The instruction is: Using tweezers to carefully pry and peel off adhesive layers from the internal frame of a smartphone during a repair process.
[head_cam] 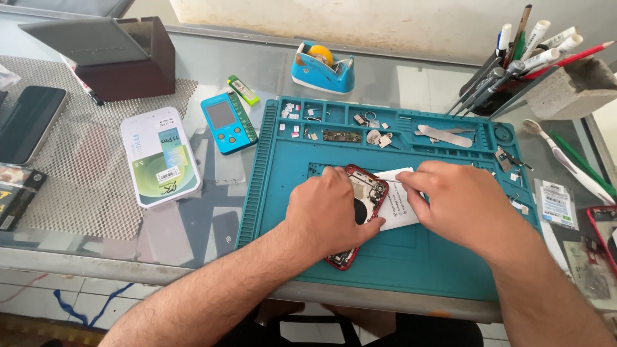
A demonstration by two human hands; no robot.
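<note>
Glass worktop [270, 71] carries teal repair mat [411, 257]. Mat centre: red opened phone [367, 193], left hand [324, 215] clamped over it; right hand [466, 205] pinches white paper slip [397, 204] at 3 o'clock. Tape dispenser [323, 66] at 12.

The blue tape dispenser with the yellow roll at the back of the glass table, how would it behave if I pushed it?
The blue tape dispenser looks squat and wide at the base, so it would probably slide rather than tip. On the smooth glass table it may skid easily. Its yellow roll sits cradled inside, so it seems unlikely to roll away.
</note>
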